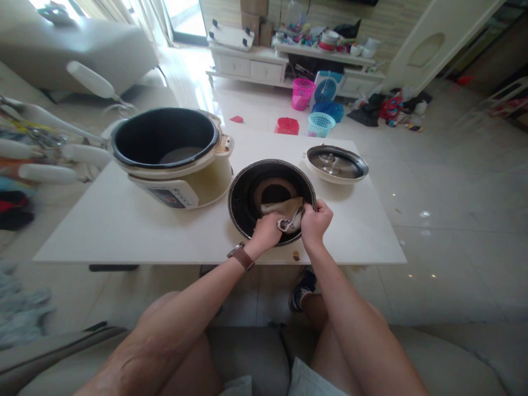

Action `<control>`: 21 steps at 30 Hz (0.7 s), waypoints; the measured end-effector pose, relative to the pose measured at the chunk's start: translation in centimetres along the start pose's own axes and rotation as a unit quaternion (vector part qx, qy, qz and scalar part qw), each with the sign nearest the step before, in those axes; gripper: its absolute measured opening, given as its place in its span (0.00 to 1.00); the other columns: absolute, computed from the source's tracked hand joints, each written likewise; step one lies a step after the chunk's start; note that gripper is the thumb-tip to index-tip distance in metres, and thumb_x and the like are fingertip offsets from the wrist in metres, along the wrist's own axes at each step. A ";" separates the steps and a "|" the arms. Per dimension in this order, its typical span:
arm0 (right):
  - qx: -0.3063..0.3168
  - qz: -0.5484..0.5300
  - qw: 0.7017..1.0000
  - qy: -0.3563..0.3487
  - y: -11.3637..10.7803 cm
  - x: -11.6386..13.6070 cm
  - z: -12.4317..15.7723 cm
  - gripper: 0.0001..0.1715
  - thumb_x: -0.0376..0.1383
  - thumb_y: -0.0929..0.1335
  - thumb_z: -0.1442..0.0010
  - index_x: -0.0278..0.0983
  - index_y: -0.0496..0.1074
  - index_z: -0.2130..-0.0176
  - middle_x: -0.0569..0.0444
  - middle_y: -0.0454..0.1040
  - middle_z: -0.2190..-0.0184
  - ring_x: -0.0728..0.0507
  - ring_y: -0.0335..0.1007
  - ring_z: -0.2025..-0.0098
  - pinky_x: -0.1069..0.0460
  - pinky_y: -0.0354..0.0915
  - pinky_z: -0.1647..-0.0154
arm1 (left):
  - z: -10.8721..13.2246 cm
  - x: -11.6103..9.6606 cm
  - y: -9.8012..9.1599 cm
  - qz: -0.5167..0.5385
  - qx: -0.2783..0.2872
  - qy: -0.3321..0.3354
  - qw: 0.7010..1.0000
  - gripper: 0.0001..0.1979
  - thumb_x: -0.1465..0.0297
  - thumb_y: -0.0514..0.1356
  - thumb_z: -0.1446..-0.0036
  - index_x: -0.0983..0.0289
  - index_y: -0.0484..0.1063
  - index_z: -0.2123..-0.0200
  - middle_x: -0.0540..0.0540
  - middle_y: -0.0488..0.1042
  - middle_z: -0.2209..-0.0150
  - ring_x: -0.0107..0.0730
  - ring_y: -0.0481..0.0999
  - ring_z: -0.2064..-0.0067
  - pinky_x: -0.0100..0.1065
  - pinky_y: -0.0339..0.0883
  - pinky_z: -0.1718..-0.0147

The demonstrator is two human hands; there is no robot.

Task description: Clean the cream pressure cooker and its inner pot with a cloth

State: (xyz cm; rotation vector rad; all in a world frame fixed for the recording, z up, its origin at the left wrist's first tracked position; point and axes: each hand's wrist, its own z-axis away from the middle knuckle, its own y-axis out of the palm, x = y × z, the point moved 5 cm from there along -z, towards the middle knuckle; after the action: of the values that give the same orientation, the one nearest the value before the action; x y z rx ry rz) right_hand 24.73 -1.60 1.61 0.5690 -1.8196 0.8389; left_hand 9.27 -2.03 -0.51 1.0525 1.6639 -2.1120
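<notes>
A dark round inner pot (243, 206) sits on the white table near its front edge, its mouth turned toward me. My left hand (267, 231), with a watch on the wrist, reaches over the near rim and is closed on a crumpled beige cloth (284, 208) inside. My right hand (317, 220) is closed around the right rim of the pot, its thumb beside the cloth. To the left stands the white electric cooker body (206, 184), open at the top. A round cooker lid (336, 165) lies upturned at the right, metal inside showing.
The white table (371, 236) has a small brown object (296, 256) near its front edge. Beyond it on the floor are a pink basket (303, 94), a light blue basket (320, 125) and a red stool or bin (287, 126). White lamp arms (88, 80) jut in from the left.
</notes>
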 end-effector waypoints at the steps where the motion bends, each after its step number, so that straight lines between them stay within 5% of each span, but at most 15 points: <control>1: 0.003 0.007 1.000 0.003 0.0 -0.1 -0.2 0.20 0.33 0.66 0.48 0.43 0.50 0.80 0.64 0.47 0.81 0.49 0.44 0.74 0.51 0.45 0.73 | 0.0 -0.1 0.1 0.005 0.001 0.008 1.000 0.24 0.78 0.55 0.35 0.51 0.84 0.47 0.52 0.82 0.42 0.43 0.80 0.40 0.36 0.71 0.43; 11: 0.046 0.107 0.993 -0.021 -1.9 0.7 -4.0 0.19 0.32 0.68 0.49 0.42 0.53 0.80 0.65 0.51 0.82 0.49 0.46 0.74 0.50 0.47 0.71 | 0.5 0.2 0.3 -0.156 0.073 0.039 0.984 0.23 0.81 0.55 0.36 0.59 0.85 0.49 0.63 0.83 0.49 0.45 0.83 0.46 0.40 0.72 0.43; 21: 0.070 0.076 0.992 -0.074 -2.5 1.5 -4.4 0.23 0.33 0.68 0.46 0.42 0.48 0.80 0.65 0.44 0.81 0.51 0.42 0.75 0.50 0.44 0.72 | 0.5 0.2 0.7 -0.170 0.060 0.089 0.980 0.23 0.82 0.56 0.38 0.58 0.86 0.50 0.61 0.83 0.50 0.45 0.83 0.49 0.41 0.73 0.44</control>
State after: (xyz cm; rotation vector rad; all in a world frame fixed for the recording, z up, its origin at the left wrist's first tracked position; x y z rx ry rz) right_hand 28.54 0.10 4.76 0.6009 -1.9679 1.0564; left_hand 9.35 -2.62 -1.11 1.0843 1.9384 -2.4196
